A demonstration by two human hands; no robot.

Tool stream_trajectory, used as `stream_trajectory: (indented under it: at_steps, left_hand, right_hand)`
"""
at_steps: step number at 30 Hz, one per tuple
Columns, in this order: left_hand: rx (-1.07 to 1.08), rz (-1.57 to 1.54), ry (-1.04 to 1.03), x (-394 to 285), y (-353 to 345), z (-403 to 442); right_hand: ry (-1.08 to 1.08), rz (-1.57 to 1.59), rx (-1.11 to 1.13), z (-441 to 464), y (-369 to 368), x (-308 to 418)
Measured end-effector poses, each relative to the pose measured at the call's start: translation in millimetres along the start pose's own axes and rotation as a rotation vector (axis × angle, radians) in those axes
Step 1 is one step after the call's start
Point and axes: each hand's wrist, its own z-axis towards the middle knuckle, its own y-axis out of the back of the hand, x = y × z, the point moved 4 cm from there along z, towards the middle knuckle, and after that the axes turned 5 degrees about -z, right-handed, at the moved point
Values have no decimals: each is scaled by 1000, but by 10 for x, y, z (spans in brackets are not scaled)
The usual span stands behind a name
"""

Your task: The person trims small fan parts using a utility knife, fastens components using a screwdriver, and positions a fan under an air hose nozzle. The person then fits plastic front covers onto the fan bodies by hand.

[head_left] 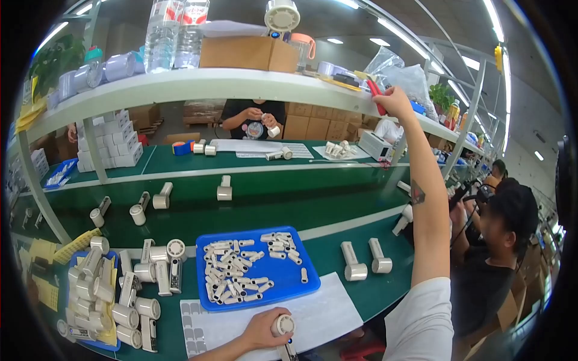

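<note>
My left hand (264, 331) is wrapped round a white handheld fan (283, 325) at the bottom of the view, just in front of the blue tray. My right hand (395, 102) is raised to the edge of the upper shelf, closed on a red-handled hand tool that looks like pliers (374, 90); its tip is hard to make out. Under the left hand lies a white sheet (334, 304) with grey stickers (194, 328) along its left side. The blue tray (292, 280) holds many small white parts with dark ends.
Many white fans (124, 316) are heaped at left, some in another blue tray (114, 346). Two fans (354, 265) stand at right. More fans (224, 188) lie on the green belt (259, 210). The shelf (241, 87) crosses overhead. Co-workers (500, 240) sit at right and opposite.
</note>
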Motion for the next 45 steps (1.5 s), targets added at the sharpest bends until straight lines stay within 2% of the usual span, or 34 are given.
stream_trajectory:
  at_steps: [2,3,5,8,9,11,14,15,17,18,19,23,25,30,33,37,39,40,45]
  left_hand:
    - [-47,4,19,-63,-32,94]
    - [-11,11,74,-75,81,-180]
    - [-57,40,125,-42,50,-115]
    - [-99,160,10,81,-1,-32]
    - [-182,156,-107,109,-5,-32]
    - [-186,115,-101,162,32,-26]
    - [-270,48,-52,112,0,-139]
    - [-253,46,-58,68,36,-127]
    - [-289,71,-130,103,77,-71]
    - [-310,56,-143,120,64,-50]
    - [-330,52,-161,125,78,-47]
    - [-299,21,2,108,103,-100]
    - [-388,46,-99,100,138,-58]
    - [-392,69,-22,87,125,-105]
    - [-311,30,-10,77,104,-103]
    - [-209,-7,-60,34,10,-101]
    - [-187,-24,-62,58,-19,-85]
    - [-207,19,-92,68,-22,-80]
    - [-212,70,-90,65,-8,-86]
  right_hand:
    - [49,375,-309,-134,24,-137]
    - [-4,390,-272,-417,-296,-270]
    - [119,934,151,-657,-542,-313]
    - [28,1361,256,-1630,-835,-268]
    - [29,1453,329,-1955,-986,-316]
    - [-19,1671,620,-2679,-1323,-436]
    - [89,1595,830,-3751,-1772,-485]
    - [31,1527,838,-4065,-1888,-511]
    - [137,1554,1006,-4409,-2065,-461]
    - [22,1582,1167,-4534,-2115,-584]
    - [49,1544,1217,-4611,-2147,-595]
    - [-36,1653,1386,-4769,-2091,-450]
    - [-48,1728,1436,-4771,-2108,-404]
    - [10,1601,1386,-4749,-2166,-292]
    - [40,1702,1415,-4762,-2213,-254]
    - [25,1472,1262,-4650,-2095,-271]
    - [-25,1116,1220,-4624,-2056,-289]
    - [-115,1100,1273,-4617,-2043,-292]
    - [-104,1080,1294,-4647,-2044,-395]
